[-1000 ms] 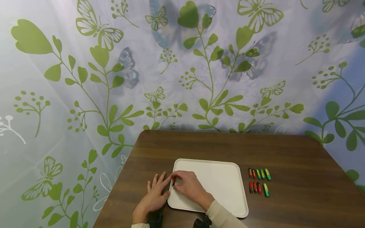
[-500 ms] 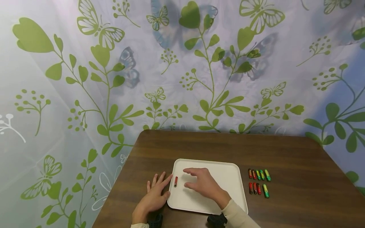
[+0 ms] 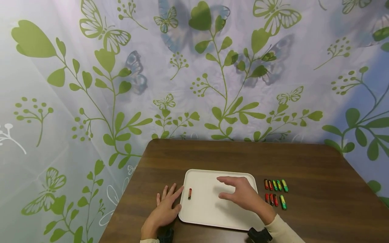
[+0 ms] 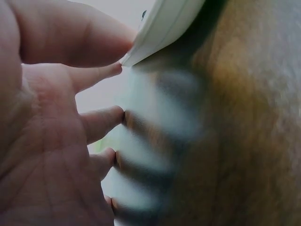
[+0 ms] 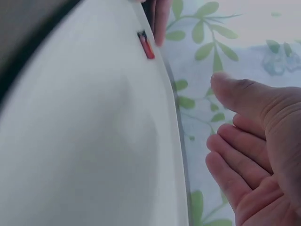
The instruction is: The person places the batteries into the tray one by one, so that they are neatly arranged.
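A single red and black battery [image 3: 189, 194] lies near the left side of the white tray [image 3: 209, 211]; the right wrist view also shows this battery [image 5: 146, 45]. At the tray's left rim my left hand [image 3: 164, 209] rests with fingers spread, index finger and thumb against the edge. In the left wrist view, the fingertips of this hand [image 4: 51, 127] touch the table and the tray rim [image 4: 164, 28]. Over the right half of the tray hovers my right hand [image 3: 243, 194], thumb and fingers apart, holding nothing.
Right of the tray, several batteries lie on the brown table [image 3: 237, 153] in two rows: red and black ones [image 3: 271, 199] on the left, green and yellow ones [image 3: 283, 202] on the right. A patterned curtain [image 3: 188, 74] hangs behind the table.
My right hand has let go of the red battery and moved right across the tray. Since its release, the battery has shifted slightly right. My left hand has stayed in place.
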